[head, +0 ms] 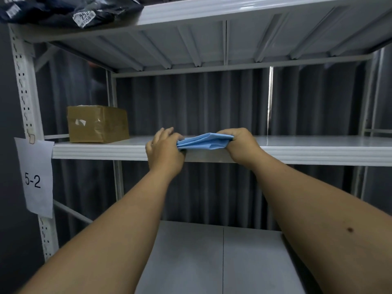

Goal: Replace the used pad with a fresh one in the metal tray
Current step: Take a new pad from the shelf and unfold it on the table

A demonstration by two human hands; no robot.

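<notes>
Grey pleated curtain fabric (pixel 212 102) is hanging in soft vertical folds behind a white metal shelving rack, and I am facing its middle shelf (pixel 318 149), a smooth painted panel with a ribbed, rolled front edge. I am holding a folded blue pad (pixel 204 141) just above that front edge, stretched between both hands. It is thin and papery, creased into flat layers, and sagging slightly in the middle.

My left hand (pixel 164 149) is pinching the pad's left end, fingers curled over the top. My right hand (pixel 240 143) is gripping the right end in a closed fist, knuckles up. Both bare forearms are reaching up from the bottom corners.

To the left on the same shelf, well apart from the pad, a brown cardboard box (pixel 97 124) is sitting, wrapped in glossy tape with a torn white scrap on its face. A perforated upright post (pixel 23 81) is standing at the left, with a white paper sheet (pixel 37 177) marked "5-2" hanging from it. Overhead, the upper shelf is showing its ribbed underside, and dark plastic bags (pixel 70 9) with labels are lying on top. Below, a lower shelf (pixel 212 262) is showing a flat grey surface with a centre seam.
</notes>
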